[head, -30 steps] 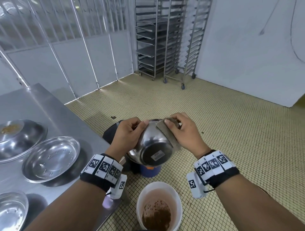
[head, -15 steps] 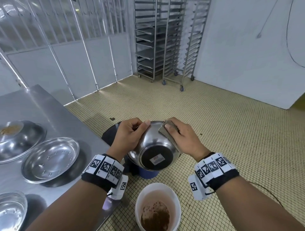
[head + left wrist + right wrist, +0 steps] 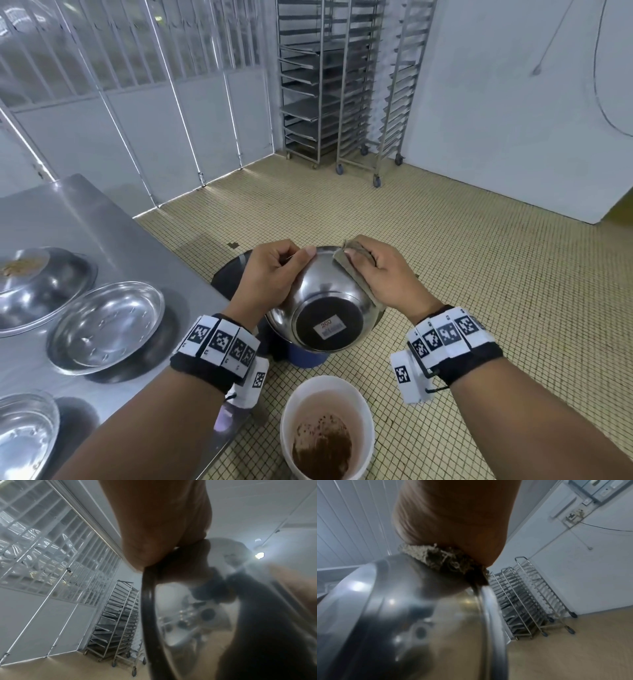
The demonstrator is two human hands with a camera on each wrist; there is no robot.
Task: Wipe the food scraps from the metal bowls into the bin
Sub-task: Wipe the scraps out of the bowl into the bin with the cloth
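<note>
A shiny metal bowl [image 3: 322, 291] is held tipped away from me over the dark bin [image 3: 233, 270], its stickered base facing me. My left hand [image 3: 274, 270] grips its left rim, thumb on the outside. My right hand [image 3: 380, 274] holds a brownish cloth [image 3: 352, 270] against the bowl's right rim, the fingers hidden inside. The left wrist view shows the rim [image 3: 149, 601] under the palm; the right wrist view shows the soiled cloth [image 3: 440, 558] pressed on the bowl [image 3: 402, 615]. The bowl's inside is hidden.
A steel table [image 3: 89, 219] at the left carries several metal dishes, one empty [image 3: 106, 322], one with brown scraps [image 3: 24, 267]. A white bucket [image 3: 325, 425] with brown waste stands on the tiled floor near me. Wheeled tray racks [image 3: 342, 85] line the far wall.
The bowl has tipped a little further, its base turning more toward me. The right hand with the cloth has slid slightly up along the right rim. The left hand's grip is unchanged.
</note>
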